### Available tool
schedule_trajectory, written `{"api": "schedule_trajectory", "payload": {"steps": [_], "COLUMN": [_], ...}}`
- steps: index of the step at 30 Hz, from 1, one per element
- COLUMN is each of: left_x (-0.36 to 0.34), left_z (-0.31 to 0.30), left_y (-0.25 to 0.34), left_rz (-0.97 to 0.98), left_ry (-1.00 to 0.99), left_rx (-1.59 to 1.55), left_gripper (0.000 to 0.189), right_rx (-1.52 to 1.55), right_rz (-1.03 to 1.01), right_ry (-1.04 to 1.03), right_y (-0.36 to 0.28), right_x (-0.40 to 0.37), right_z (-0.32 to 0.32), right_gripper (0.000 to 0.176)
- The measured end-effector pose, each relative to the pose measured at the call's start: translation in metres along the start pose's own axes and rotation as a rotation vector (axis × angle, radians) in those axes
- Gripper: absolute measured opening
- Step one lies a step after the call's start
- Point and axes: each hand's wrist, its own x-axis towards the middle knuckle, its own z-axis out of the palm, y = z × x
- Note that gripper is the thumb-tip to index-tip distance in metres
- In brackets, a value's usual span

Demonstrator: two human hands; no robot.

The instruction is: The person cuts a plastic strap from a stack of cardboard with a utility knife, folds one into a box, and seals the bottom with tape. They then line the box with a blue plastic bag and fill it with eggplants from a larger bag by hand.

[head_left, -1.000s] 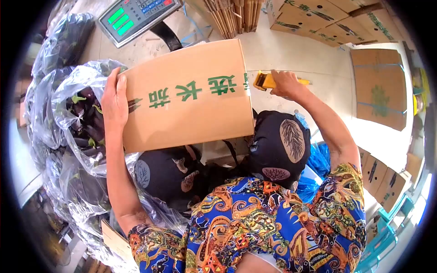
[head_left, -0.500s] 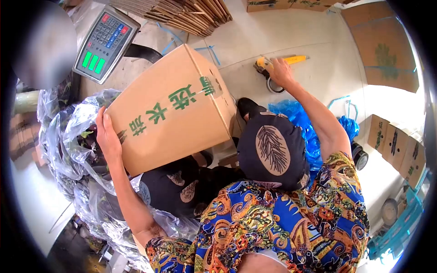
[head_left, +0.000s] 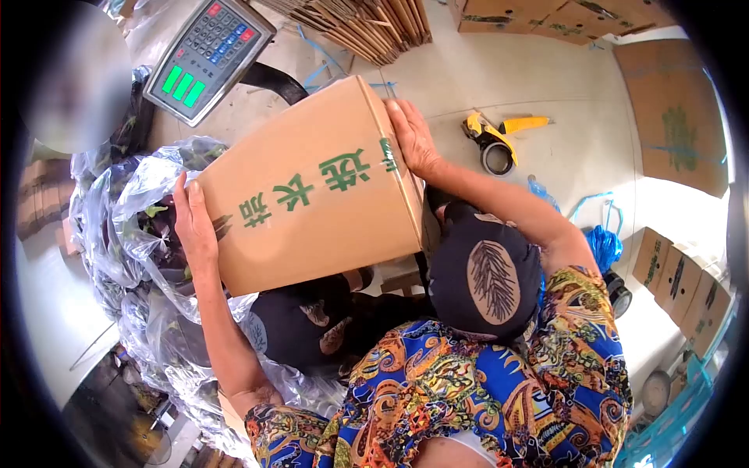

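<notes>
A closed cardboard box (head_left: 312, 226) with green printed characters lies tilted in front of my knees. My left hand (head_left: 195, 222) holds its left end, thumb on the printed face. At the opposite end my right hand (head_left: 413, 140) presses along the edge, fingers extended over the corner. A shiny strip of clear tape (head_left: 388, 156) shows at that edge, close to the right hand. On the floor beyond lies a yellow tape dispenser (head_left: 491, 144) with a roll, beside a yellow-handled tool (head_left: 527, 123).
Clear plastic bags of dark eggplants (head_left: 148, 242) crowd the left side. A scale display (head_left: 209, 58) stands at upper left. Flattened cartons (head_left: 367, 27) are stacked at the top. More cardboard (head_left: 675, 117) and a blue plastic bag (head_left: 603, 246) lie to the right.
My right hand has left the tape dispenser on the floor and come to the box's right end. My left hand stays on the box. The whole view has shifted slightly.
</notes>
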Motion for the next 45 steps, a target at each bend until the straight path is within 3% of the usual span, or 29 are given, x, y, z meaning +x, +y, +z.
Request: {"api": "schedule_trajectory", "payload": {"steps": [3,6,8,9,10,11,15,19,22,26,28,30,33,35,36,37,40,42,45], "left_x": [0.001,0.004,0.012,0.018,0.018,0.008,0.005,-0.012,-0.027,-0.033,-0.023,-0.005,0.001,0.005,0.006,0.006,0.011,0.007,-0.001], "left_z": [-0.004,-0.011,-0.015,-0.018,-0.025,-0.025,-0.017,-0.025,-0.031,-0.030,-0.030,-0.030,-0.035,-0.040,-0.040,-0.037,-0.014,-0.001,0.014], "left_y": [-0.001,-0.010,-0.050,-0.081,-0.075,-0.069,-0.110,-0.121,-0.116,-0.107,-0.117,-0.130,-0.098,-0.076,-0.067,-0.059,-0.047,-0.023,-0.021], "left_rz": [-0.049,-0.106,-0.157,-0.204,-0.247,-0.406,-0.361,-0.324,-0.378,-0.345,-0.326,-0.362,-0.349,-0.283,-0.238,-0.195,-0.081,-0.150,-0.168], "left_ry": [-0.026,-0.044,-0.050,-0.088,-0.126,-0.101,-0.006,-0.038,-0.002,-0.032,-0.163,-0.178,-0.204,-0.265,-0.283,-0.302,-0.414,-0.434,-0.440], "left_rx": [0.009,-0.040,-0.187,-0.288,-0.389,-0.524,-0.470,-0.482,-0.551,-0.990,-1.075,-0.679,-0.743,-0.785,-0.768,-0.750,-0.723,-0.567,-0.434], "left_gripper": [0.056,0.055,0.054,0.054,0.054,0.054,0.059,0.057,0.057,0.055,0.056,0.060,0.064,0.066,0.067,0.068,0.075,0.085,0.094], "right_rx": [-0.113,0.088,0.400,0.566,0.734,0.690,0.675,0.833,0.953,1.155,1.134,0.900,0.722,0.130,0.077,0.009,-0.261,-0.195,-0.019], "right_rz": [0.116,0.336,0.573,0.781,0.989,0.945,1.012,1.127,0.975,0.681,0.614,0.584,0.275,-0.123,-0.216,-0.517,-0.590,-0.588,-0.491], "right_ry": [-0.117,-0.374,-0.484,-0.517,-0.548,-0.596,-0.841,-0.874,-1.005,-0.692,-0.577,-0.511,-0.675,-0.751,-0.795,-0.653,-0.793,-0.960,-1.018], "right_y": [0.018,0.026,0.037,0.026,0.015,0.013,0.023,0.019,0.016,-0.003,-0.056,-0.094,-0.179,-0.188,-0.209,-0.198,-0.182,-0.183,-0.201], "right_x": [-0.018,-0.011,-0.002,0.015,0.029,0.040,0.055,0.049,0.065,0.109,0.140,0.161,0.143,0.118,0.100,0.076,0.029,0.012,0.015], "right_z": [0.004,-0.002,-0.001,-0.009,-0.015,-0.021,-0.015,-0.017,-0.027,-0.038,-0.070,-0.106,-0.132,-0.119,-0.109,-0.085,-0.036,-0.032,-0.044], "right_gripper": [0.039,0.038,0.060,0.068,0.078,0.088,0.090,0.081,0.077,0.052,0.042,0.033,0.027,0.015,0.021,0.022,0.019,0.018,0.020]}}
